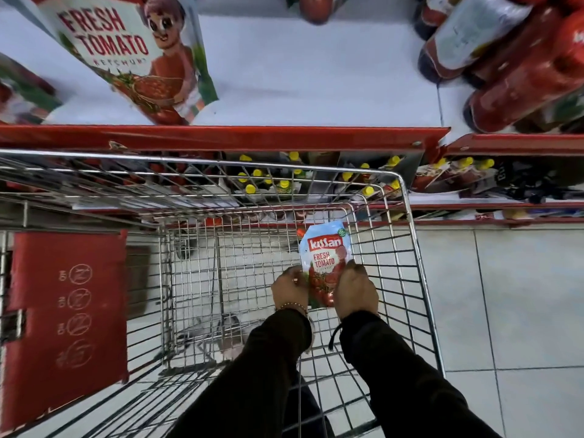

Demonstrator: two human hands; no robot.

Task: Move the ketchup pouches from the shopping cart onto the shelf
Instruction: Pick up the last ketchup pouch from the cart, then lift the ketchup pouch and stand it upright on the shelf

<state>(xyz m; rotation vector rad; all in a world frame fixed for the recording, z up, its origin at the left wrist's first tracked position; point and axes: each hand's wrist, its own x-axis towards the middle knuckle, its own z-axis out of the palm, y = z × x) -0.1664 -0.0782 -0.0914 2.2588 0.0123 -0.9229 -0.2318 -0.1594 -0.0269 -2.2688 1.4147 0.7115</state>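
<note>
Ketchup pouch (pixel 325 263), white and red foil, is pinched at its lower edges by both hands (pixel 289 290) (pixel 355 290), fingers pressed on it, inside the wire shopping cart (pixel 407 216) beside the red-edged white shelf (pixel 284 90).

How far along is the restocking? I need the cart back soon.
Nearly done, it seems. One matching ketchup pouch already stands on the white shelf. The left hand and right hand grip another pouch inside the shopping cart. No other pouches show in the basket, so only shelving this one is left.
</note>
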